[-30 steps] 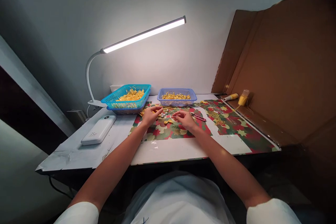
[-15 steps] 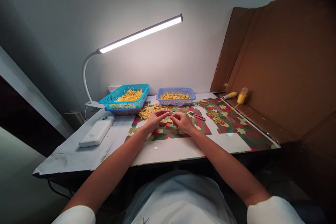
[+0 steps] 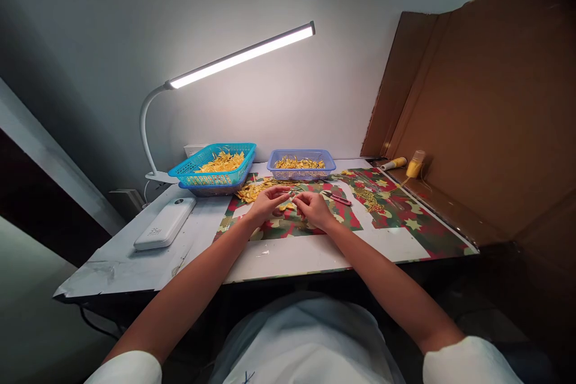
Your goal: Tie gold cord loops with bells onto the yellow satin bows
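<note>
My left hand [image 3: 266, 205] and my right hand [image 3: 315, 209] meet over the patterned red and green mat [image 3: 396, 216] in the middle of the table. Both pinch a small yellow piece [image 3: 288, 206] between their fingertips, with a thin pale bit showing between them. A loose heap of yellow pieces [image 3: 252, 190] lies just beyond my left hand. A red-handled tool [image 3: 338, 198] lies on the mat right of my right hand.
A blue basket [image 3: 216, 167] and a lilac basket [image 3: 301, 164], both with yellow pieces, stand at the back. A white lamp [image 3: 238, 60] arches overhead. A white power bank [image 3: 165, 223] lies at left. Yellow thread spools [image 3: 414, 165] rest by the cardboard screen [image 3: 490, 108].
My hands have come together from slightly apart and now pinch the small yellow piece; over the last half second they hardly move.
</note>
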`<state>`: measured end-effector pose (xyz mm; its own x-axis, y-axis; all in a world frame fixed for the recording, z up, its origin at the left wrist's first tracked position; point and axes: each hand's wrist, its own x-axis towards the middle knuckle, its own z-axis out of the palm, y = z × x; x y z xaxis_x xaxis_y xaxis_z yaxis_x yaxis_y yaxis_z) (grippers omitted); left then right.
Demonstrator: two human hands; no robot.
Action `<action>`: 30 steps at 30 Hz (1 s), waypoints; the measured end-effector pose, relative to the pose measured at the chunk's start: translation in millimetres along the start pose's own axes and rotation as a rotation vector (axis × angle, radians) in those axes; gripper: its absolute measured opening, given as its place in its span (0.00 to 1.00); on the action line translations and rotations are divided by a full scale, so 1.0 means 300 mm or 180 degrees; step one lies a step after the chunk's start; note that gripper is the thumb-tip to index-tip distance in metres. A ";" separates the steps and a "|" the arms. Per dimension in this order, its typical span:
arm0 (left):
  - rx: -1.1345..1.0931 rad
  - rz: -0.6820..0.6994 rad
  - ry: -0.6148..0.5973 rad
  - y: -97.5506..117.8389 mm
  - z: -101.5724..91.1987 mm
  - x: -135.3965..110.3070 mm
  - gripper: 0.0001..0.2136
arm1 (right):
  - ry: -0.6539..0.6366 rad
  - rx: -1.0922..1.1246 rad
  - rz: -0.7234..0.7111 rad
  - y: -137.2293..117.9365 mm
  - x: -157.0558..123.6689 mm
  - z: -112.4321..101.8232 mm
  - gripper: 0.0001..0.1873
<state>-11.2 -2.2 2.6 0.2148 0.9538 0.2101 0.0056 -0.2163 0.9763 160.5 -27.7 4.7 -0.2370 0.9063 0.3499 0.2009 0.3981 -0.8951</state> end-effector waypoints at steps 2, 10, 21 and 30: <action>-0.0037 -0.0058 -0.0039 0.000 0.002 -0.001 0.22 | 0.0002 0.0060 0.0013 0.004 0.001 0.002 0.14; -0.0182 -0.0093 -0.0140 0.003 0.008 -0.004 0.19 | 0.0029 0.0340 0.0047 0.014 0.011 0.003 0.21; -0.0089 0.0067 -0.0268 0.035 0.003 -0.012 0.15 | -0.0245 0.0370 -0.0042 0.007 0.005 -0.002 0.25; 0.0114 0.0205 -0.0434 0.051 -0.001 -0.022 0.13 | -0.0423 0.0202 -0.0182 -0.004 -0.005 -0.007 0.25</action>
<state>-12.8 -11.7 16.2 0.3464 0.9011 0.2609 0.0218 -0.2858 0.9581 162.7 -29.1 5.8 -0.3709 0.8540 0.3648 0.1241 0.4349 -0.8919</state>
